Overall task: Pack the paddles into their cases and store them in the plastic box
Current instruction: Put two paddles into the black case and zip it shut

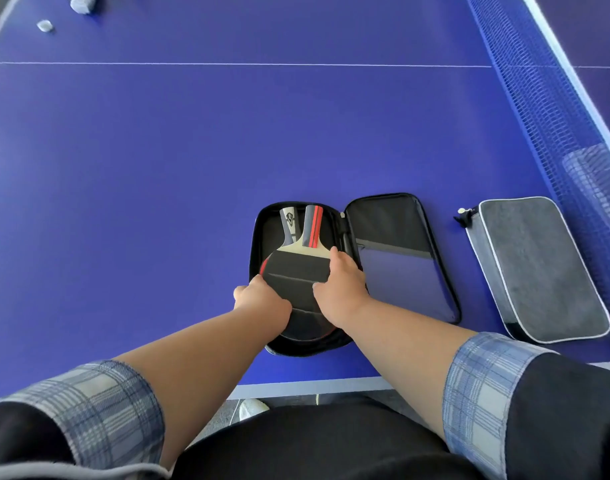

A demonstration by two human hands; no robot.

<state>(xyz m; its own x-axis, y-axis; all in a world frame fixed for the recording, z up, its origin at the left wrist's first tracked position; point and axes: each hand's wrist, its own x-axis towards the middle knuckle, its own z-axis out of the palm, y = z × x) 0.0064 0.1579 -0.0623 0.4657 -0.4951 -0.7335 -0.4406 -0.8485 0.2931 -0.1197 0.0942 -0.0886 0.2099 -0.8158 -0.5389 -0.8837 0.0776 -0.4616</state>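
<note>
A black case lies open on the blue table near the front edge, its lid flap spread to the right. Two paddles lie stacked in its left half. The top paddle shows black rubber and a grey handle with red stripes. The lower paddle's handle pokes out to its left. My left hand grips the top paddle's left edge. My right hand holds its right edge, fingers over the rubber. A grey closed case lies to the right. A translucent plastic box stands behind the net at far right.
The blue net runs along the right side of the table. Small white objects lie at the far left corner. The table's front edge is close to my body.
</note>
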